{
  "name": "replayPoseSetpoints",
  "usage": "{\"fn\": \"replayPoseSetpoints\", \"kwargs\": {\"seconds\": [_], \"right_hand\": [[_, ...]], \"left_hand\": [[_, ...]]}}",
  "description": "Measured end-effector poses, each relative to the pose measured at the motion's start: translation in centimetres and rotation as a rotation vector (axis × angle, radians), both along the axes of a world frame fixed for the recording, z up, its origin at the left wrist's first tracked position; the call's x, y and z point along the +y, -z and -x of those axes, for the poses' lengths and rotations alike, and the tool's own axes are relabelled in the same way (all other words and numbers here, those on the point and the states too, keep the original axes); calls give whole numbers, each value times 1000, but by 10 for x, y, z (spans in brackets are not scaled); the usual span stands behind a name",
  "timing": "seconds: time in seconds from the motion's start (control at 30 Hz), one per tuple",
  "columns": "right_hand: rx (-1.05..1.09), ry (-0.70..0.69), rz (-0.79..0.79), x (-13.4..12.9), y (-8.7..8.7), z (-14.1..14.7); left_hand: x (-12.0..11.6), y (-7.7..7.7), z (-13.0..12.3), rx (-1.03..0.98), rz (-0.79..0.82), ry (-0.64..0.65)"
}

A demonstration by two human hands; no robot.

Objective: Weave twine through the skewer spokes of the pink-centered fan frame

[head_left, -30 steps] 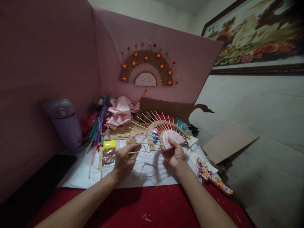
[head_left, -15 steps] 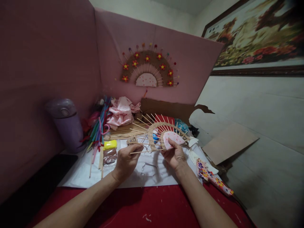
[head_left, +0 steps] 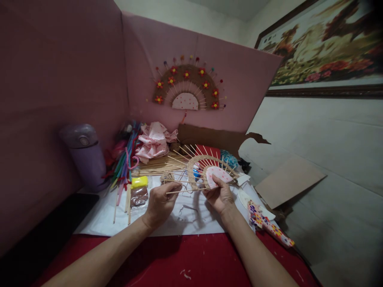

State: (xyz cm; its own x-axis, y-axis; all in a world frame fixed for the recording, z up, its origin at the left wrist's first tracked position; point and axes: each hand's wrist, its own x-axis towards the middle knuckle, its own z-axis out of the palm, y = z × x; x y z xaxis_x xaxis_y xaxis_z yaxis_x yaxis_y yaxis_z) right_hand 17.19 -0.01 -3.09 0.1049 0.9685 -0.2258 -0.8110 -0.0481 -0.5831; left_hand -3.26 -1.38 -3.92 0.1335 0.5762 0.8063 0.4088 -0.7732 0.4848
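Observation:
A half-round fan frame of thin wooden sticks (head_left: 191, 150), with a band of woven twine (head_left: 192, 172) and a pink dotted cloth centre (head_left: 218, 176), is held up above the white sheet. My right hand (head_left: 220, 197) grips it at the cloth centre, thumb on top and fingers underneath. On the left side, my left hand (head_left: 161, 201) is closed in a pinch by the lowest sticks; a thin strand of twine seems to run from its fingertips to the woven band. Just behind that hand lies a ball of twine (head_left: 166, 177).
A purple bottle (head_left: 85, 159), coloured pipe cleaners (head_left: 125, 165), and yellow and brown clay packs (head_left: 139, 189) stand left. Crumpled pink cloth (head_left: 154, 141) and loose sticks (head_left: 161, 165) lie behind. A flower-patterned glue gun-like object (head_left: 267, 225) is right. A finished fan (head_left: 187, 75) hangs on the pink board.
Almost nothing differs. My left hand has shifted very slightly to the right, and the view has tilted a little; both hands keep their hold.

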Motion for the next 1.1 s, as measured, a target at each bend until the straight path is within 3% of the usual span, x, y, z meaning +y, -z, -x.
{"fn": "replayPoseSetpoints", "kwargs": {"seconds": [1.1], "right_hand": [[-1,-7,-12,3,6,-3]], "left_hand": [[-1,2,0,90,77,10]]}}
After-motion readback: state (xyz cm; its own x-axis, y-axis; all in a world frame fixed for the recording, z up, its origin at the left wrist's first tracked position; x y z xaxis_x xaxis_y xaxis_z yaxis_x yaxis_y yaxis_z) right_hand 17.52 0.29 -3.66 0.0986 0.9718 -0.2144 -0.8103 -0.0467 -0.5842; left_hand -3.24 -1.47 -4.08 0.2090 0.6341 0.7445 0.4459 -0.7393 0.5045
